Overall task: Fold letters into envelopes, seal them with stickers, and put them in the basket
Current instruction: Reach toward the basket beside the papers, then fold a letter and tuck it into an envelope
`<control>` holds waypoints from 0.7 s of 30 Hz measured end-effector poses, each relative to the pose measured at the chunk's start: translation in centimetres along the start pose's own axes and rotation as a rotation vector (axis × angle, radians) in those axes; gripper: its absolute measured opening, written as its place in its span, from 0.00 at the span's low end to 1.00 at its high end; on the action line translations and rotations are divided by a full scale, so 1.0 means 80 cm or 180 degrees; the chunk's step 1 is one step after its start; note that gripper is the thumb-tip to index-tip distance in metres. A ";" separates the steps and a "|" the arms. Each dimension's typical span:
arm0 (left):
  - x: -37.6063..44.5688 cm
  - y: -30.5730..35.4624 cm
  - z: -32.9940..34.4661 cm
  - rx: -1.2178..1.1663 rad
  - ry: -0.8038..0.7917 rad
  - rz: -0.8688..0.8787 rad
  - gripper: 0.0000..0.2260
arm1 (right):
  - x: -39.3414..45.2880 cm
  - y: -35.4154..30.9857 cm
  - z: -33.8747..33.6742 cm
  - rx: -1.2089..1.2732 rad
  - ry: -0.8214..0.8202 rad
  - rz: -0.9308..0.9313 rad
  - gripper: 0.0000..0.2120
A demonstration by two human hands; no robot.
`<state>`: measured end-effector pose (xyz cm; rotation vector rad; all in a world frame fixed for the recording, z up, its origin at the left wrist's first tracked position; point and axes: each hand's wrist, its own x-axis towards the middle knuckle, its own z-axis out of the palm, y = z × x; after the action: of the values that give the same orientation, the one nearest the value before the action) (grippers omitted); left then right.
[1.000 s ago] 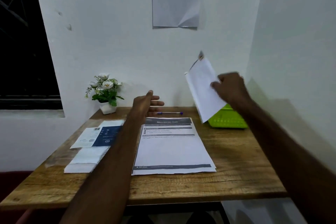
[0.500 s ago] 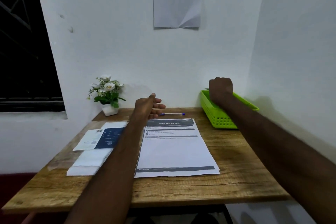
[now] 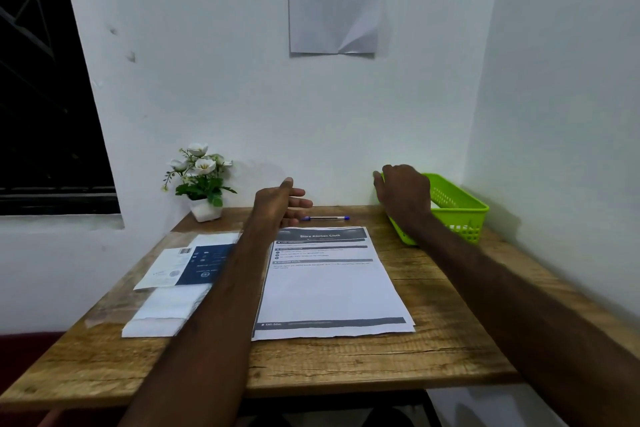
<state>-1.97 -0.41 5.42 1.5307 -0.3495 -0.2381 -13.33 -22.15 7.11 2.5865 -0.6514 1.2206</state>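
Head view: letter (image 3: 329,281) headed "Store Kitchen Cloth"; left hand (image 3: 277,201) relaxed, right hand (image 3: 403,192) grips basket (image 3: 460,211) rim.

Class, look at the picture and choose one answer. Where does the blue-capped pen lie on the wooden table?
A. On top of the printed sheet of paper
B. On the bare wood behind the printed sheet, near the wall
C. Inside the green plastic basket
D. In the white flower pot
B: the blue-capped pen lies flat on the wooden table, just beyond the far edge of the printed sheet of paper, apart from the green plastic basket.
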 end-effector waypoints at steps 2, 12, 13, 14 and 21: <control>0.000 0.000 0.000 0.0002 -0.0005 0.0015 0.19 | -0.006 -0.011 -0.004 -0.0016 0.0233 -0.0284 0.11; 0.023 -0.024 -0.021 0.1932 0.0743 0.0611 0.05 | -0.022 -0.067 0.027 0.0946 -0.1428 0.0096 0.12; 0.026 -0.029 -0.025 0.2339 0.0793 0.0571 0.05 | -0.024 -0.067 0.028 0.0958 -0.1533 0.0151 0.13; 0.032 -0.034 -0.028 0.2617 0.0749 0.0480 0.05 | -0.025 -0.067 0.028 0.0960 -0.1620 0.0184 0.13; 0.043 -0.051 -0.034 0.3399 0.0525 -0.0052 0.15 | -0.048 -0.059 0.040 0.0949 -0.1848 0.0102 0.18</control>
<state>2.53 0.73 1.63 2.5836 -0.3478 0.0989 -11.09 -18.04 2.08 3.2243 -0.6446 0.5904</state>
